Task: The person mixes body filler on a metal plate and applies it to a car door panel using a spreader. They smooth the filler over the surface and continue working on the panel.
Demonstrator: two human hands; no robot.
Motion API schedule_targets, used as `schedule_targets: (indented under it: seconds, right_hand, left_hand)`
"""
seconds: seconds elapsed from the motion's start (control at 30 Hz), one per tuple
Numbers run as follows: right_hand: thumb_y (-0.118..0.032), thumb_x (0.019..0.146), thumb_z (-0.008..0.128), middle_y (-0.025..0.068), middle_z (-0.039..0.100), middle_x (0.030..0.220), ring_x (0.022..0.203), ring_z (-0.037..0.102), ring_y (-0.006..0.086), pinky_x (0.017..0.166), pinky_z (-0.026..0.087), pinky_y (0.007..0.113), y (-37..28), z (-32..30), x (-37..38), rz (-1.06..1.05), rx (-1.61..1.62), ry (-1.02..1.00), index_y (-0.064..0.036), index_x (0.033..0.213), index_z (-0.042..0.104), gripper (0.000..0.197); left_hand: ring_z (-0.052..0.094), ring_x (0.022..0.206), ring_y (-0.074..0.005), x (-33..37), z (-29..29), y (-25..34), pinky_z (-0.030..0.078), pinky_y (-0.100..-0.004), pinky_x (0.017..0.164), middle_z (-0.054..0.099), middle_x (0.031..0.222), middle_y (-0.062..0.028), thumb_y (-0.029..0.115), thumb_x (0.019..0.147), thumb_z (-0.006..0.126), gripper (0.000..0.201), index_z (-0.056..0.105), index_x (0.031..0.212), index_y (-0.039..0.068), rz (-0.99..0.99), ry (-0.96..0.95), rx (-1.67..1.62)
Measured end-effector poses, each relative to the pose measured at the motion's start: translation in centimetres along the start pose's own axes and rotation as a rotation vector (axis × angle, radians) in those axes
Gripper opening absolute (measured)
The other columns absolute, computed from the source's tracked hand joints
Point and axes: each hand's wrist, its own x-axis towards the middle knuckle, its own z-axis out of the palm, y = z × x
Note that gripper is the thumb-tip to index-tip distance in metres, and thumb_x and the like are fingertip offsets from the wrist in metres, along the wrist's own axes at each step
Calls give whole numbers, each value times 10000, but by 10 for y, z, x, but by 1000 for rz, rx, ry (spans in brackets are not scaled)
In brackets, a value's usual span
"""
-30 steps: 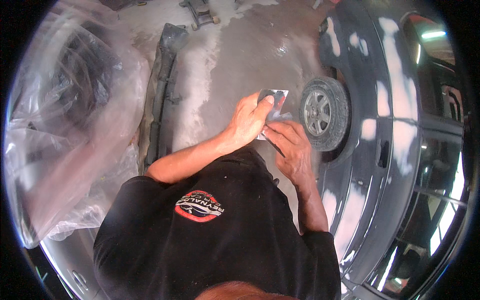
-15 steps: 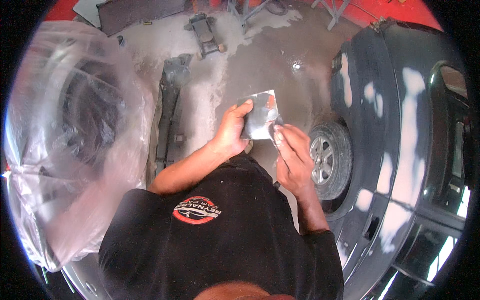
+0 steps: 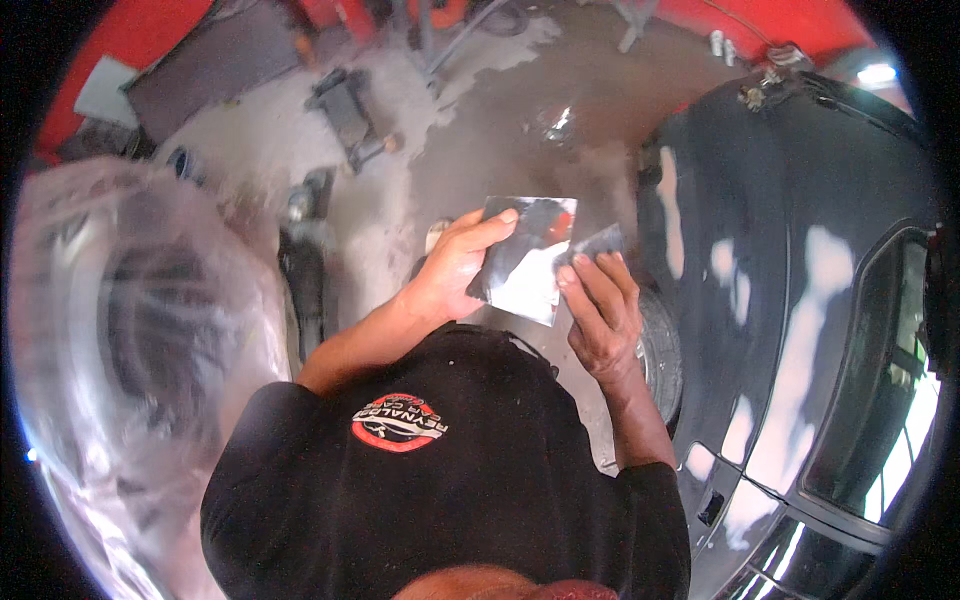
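Observation:
My left hand [image 3: 453, 264] grips a shiny, mirror-like flat plate [image 3: 530, 255] by its left edge, with the thumb lying on top. The plate is held in front of my chest, tilted, and reflects red and white. Between the fingertips and thumb of my right hand [image 3: 606, 318] is a small, thin dark-grey flat piece, like a spreader [image 3: 600, 243]. It lies close to the plate's right edge; whether they touch I cannot tell.
On the right stands a dark car [image 3: 760, 200] with whitish patches along its side and a wheel [image 3: 660, 350] near my right forearm. Clear plastic sheeting [image 3: 200, 330] drapes a vehicle-like shape on the left. A floor jack [image 3: 350, 115] and a long dark part [image 3: 302, 270] lie ahead.
My right hand has shifted slightly right and down from the plate, its thin piece now spread out flatter to view. The plate has turned and tilted. The whole view has swung a little.

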Motion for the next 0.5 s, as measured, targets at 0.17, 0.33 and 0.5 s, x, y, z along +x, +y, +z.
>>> schedule_targets:
  seconds: [0.17, 0.33, 0.5]
  right_hand:
    - [105, 712, 613, 122, 661, 1211, 1130, 615, 342, 986, 517, 446, 73, 23, 88, 249, -94, 62, -59, 1138, 716, 468]
    - [106, 711, 594, 103, 694, 1135, 1068, 641, 310, 918, 528, 417, 113, 36, 183, 346, 75, -26, -56, 1104, 729, 446]
    - [115, 734, 595, 90, 708, 1111, 1041, 654, 308, 903, 534, 406, 193, 46, 211, 402, 113, -100, -58, 1049, 744, 389]
  left_hand:
    - [685, 1006, -239, 104, 24, 83, 559, -391, 902, 684, 1194, -154, 322, 1081, 433, 441, 573, 1306, -31, 130, -161, 399]
    - [636, 966, -157, 199, 55, 118, 513, -326, 870, 706, 1091, -121, 262, 1077, 458, 364, 634, 1236, -14, 463, -110, 1041]
    - [631, 897, -134, 313, 74, 156, 525, -321, 819, 702, 1028, -73, 167, 1052, 497, 267, 642, 1198, -4, 323, -21, 834]
